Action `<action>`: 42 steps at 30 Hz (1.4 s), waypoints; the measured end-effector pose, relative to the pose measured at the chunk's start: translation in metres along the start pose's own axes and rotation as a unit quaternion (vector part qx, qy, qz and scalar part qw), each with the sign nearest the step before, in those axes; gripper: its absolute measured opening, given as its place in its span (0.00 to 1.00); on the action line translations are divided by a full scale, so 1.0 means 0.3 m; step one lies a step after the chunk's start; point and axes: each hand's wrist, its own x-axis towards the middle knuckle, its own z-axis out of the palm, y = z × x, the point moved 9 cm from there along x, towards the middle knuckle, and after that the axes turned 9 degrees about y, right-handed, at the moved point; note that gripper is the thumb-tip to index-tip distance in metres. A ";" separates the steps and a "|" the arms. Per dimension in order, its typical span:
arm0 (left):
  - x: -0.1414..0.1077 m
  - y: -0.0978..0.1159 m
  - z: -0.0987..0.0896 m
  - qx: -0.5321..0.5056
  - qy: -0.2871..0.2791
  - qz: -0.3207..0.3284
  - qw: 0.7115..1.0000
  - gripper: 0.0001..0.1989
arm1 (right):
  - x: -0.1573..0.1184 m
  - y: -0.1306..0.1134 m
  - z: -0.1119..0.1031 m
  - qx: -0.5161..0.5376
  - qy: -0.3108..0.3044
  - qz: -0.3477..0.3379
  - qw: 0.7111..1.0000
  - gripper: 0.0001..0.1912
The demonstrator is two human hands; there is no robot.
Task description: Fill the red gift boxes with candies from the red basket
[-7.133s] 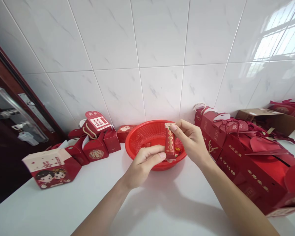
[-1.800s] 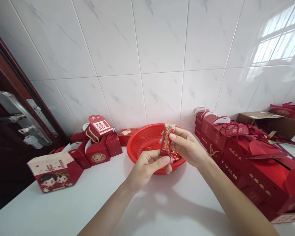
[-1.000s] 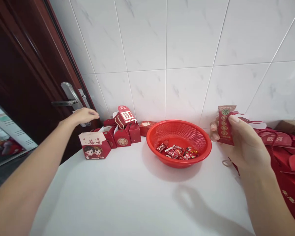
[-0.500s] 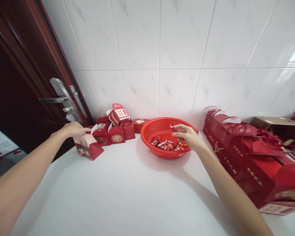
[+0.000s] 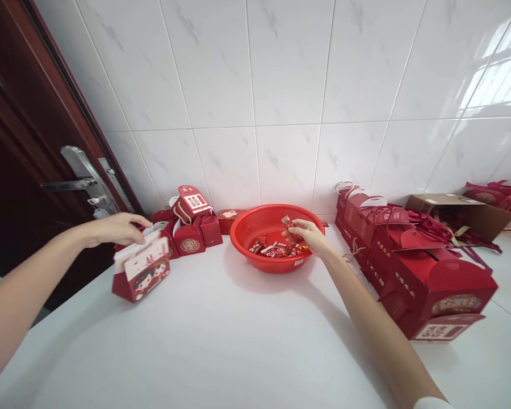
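Note:
My left hand (image 5: pixel 123 229) is closed on the top edge of a red and pink box (image 5: pixel 147 270) with cartoon figures, which stands on the white table at the left. Over the red basket (image 5: pixel 247 257), my right hand (image 5: pixel 307 234) pinches a small wrapped candy (image 5: pixel 287 222). Several red wrapped candies (image 5: pixel 276 250) lie in the bottom of the basket. Part of the pink box's top is hidden under my left fingers.
Small red boxes (image 5: pixel 191 241) are grouped by the wall, behind the pink box. A row of larger red boxes (image 5: pixel 402 267) stands on the right, with an open cardboard box (image 5: pixel 485 218) behind. A dark door (image 5: pixel 34 125) is at the left.
The pink box has turned, so its cartoon side faces me, and has come nearer with my left hand. My right hand has lifted a candy that now shows clearly. The view has shifted right.

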 end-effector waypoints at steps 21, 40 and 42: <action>-0.471 0.751 0.586 -0.276 -0.423 0.390 0.770 0.11 | -0.011 -0.026 -0.010 0.070 -0.015 -0.030 0.997 0.17; -0.089 0.687 0.722 -0.019 -0.291 0.365 0.884 0.26 | 0.000 -0.027 -0.054 0.148 0.104 -0.058 0.982 0.21; -0.073 0.689 0.799 0.037 -0.306 0.363 0.879 0.32 | 0.001 -0.024 -0.051 0.139 0.104 -0.059 0.983 0.21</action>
